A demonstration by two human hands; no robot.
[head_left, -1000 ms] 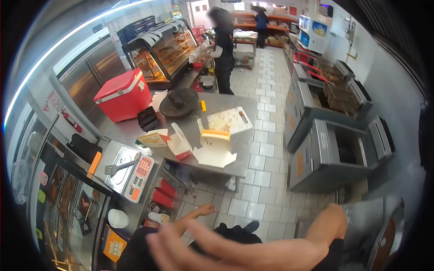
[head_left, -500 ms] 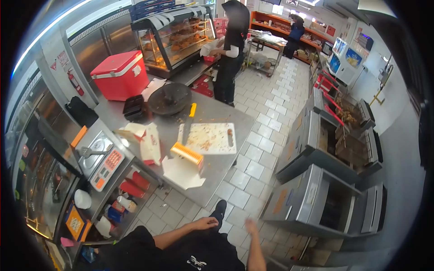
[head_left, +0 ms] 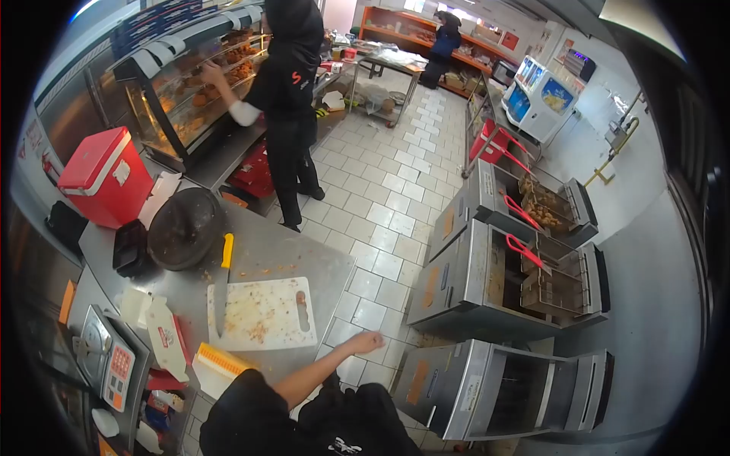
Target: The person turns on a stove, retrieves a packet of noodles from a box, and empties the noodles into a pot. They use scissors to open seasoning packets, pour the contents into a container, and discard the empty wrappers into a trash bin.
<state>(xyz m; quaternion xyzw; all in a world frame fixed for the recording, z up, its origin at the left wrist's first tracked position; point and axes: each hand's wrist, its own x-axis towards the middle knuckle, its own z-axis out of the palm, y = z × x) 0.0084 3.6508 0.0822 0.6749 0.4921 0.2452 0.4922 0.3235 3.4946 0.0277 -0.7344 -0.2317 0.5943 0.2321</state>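
My left hand (head_left: 367, 342) hangs over the tiled floor, past the steel table's corner; its fingers are loosely bent and it holds nothing. My right hand is out of view. Nearest to the left hand is a white cutting board (head_left: 281, 315), strewn with brown crumbs. A knife with a yellow handle (head_left: 227, 251) lies along the board's left edge, its blade on the board. An orange-and-white carton (head_left: 220, 361) sits at the table's near edge, partly hidden by my sleeve. Left of it an opened red-and-white box (head_left: 166, 334) stands with its flaps up.
A dark round pan (head_left: 186, 228), black tray (head_left: 130, 248) and red cooler (head_left: 106, 178) stand on the table. Fryers (head_left: 487, 281) with red-handled baskets line the right side. A person (head_left: 289, 106) reaches toward the food display case (head_left: 194, 91). Left stands a scale (head_left: 114, 365).
My view has moved forward and turned right. My right hand has left view; my left hand now shows beside the board. The person at the display case has raised an arm toward it.
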